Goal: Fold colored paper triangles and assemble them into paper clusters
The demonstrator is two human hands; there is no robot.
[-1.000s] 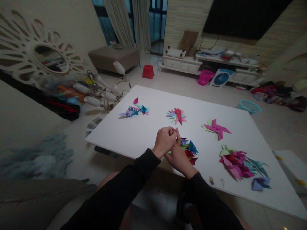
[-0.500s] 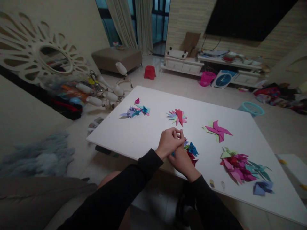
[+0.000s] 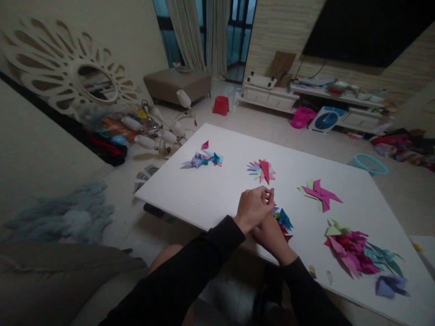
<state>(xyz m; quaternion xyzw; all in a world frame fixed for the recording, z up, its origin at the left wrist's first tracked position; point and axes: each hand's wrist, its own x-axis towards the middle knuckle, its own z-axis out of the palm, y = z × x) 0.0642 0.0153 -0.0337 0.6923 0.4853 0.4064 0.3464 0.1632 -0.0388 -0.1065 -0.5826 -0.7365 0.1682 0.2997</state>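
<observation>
Both hands meet above the near edge of the white table (image 3: 176, 194), fingers curled together. My left hand (image 3: 253, 209) overlaps the upper part of my right hand (image 3: 272, 236). Whatever lies between the fingers is hidden or too small to make out. Just behind and right of the hands lies a pile of folded paper pieces (image 3: 285, 219) in blue, green and dark red, partly covered by my right hand. Beyond the hands, a fan of pastel paper strips (image 3: 254, 168) has a red folded piece (image 3: 264, 170) on top.
To the right lie a magenta and green paper pinwheel (image 3: 322, 194), a heap of pink and teal folded paper (image 3: 353, 249) and a purple paper piece (image 3: 390, 286). A purple and blue paper cluster (image 3: 200, 160) sits far left. Lamp arms (image 3: 166, 136) stand beyond the table's left edge.
The whole scene has shifted right and slightly down in view as the camera turned left. My hands stay pressed together, with small finger movements. The paper pieces lie as before.
</observation>
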